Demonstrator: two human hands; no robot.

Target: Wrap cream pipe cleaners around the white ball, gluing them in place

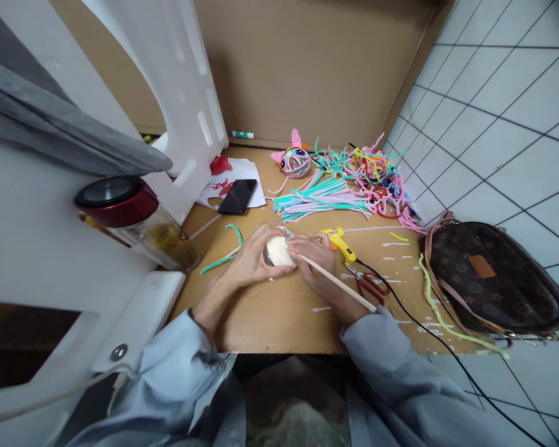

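Note:
My left hand [251, 254] is closed around a small clear ball [279, 251] partly wrapped in cream pipe cleaner. My right hand [315, 256] presses against the ball's right side with its fingers closed on a cream pipe cleaner [338, 283]. The strand's loose end runs down over my right forearm to the sleeve. Just beyond my right hand lies a yellow hot glue gun [339, 241], its nozzle end partly hidden by that hand. Red-handled scissors [372, 285] rest nearby. Green and cream pipe cleaner pieces [236, 247] lie left of my left hand.
Behind my hands are a pipe cleaner bundle [323, 200], a tangled colourful pile [377, 171] and a pink-eared ball figure [295, 161]. A phone [237, 196] sits on paper. A bottle [140, 217] stands left, a brown bag [498, 273] right; a black cord [414, 316] crosses the table.

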